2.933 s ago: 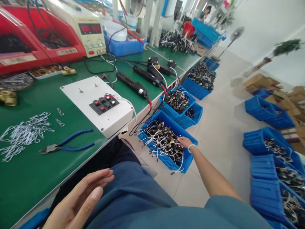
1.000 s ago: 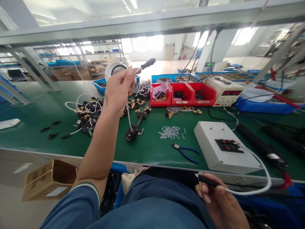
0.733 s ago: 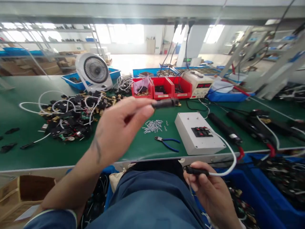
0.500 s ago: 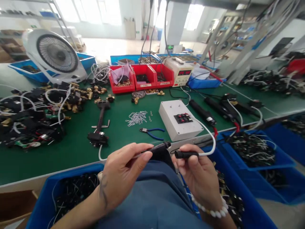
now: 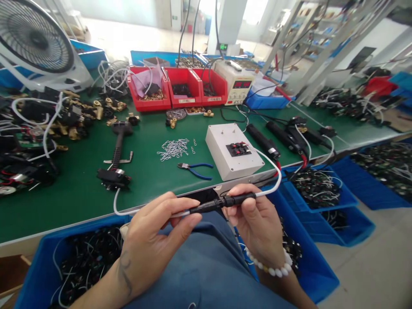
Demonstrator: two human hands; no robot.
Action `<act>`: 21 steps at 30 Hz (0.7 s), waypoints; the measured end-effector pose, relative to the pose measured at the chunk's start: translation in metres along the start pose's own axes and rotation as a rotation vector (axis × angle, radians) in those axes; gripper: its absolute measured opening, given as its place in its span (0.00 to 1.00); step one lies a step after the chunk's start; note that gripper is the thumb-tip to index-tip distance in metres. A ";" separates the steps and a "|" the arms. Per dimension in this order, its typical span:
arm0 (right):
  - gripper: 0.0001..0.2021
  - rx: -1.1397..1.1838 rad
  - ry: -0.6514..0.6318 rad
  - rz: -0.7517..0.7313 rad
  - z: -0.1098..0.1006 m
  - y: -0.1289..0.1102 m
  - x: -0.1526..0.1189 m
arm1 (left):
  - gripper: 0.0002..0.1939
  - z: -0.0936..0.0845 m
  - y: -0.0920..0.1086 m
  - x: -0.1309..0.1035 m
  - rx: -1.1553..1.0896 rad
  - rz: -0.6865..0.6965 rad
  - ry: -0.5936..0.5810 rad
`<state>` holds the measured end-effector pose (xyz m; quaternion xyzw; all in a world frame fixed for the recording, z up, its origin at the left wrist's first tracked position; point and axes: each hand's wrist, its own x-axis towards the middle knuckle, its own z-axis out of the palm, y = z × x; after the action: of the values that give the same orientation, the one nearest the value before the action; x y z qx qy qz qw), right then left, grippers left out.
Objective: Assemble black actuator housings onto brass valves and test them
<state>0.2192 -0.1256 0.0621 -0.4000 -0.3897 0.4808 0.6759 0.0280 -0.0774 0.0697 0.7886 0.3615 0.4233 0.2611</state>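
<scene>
My left hand pinches a black cable connector whose white cable runs back to a black handle-shaped device on the green bench. My right hand grips a second black connector, and its white cable curves up to the terminals of a white box. Both connectors meet end to end between my hands, in one line. Whether they are fully seated cannot be made out. Blue-handled cutters and a small heap of metal clips lie beyond my hands.
Red bins and a power supply stand at the back. Brass and black parts are piled at left, near a fan. Blue crates flank my lap below the bench edge. Black handles lie at right.
The two connectors, apart before, now touch end to end. My hands have come together around them, and the view has shifted, with the bench items appearing farther left and higher.
</scene>
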 end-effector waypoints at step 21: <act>0.25 -0.239 0.115 0.475 -0.065 0.049 -0.001 | 0.14 0.007 -0.044 -0.001 0.215 0.124 0.050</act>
<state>0.2611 -0.1263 -0.0076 -0.5838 -0.2998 0.5529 0.5133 0.0181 -0.0527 0.0340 0.8221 0.3617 0.4171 0.1391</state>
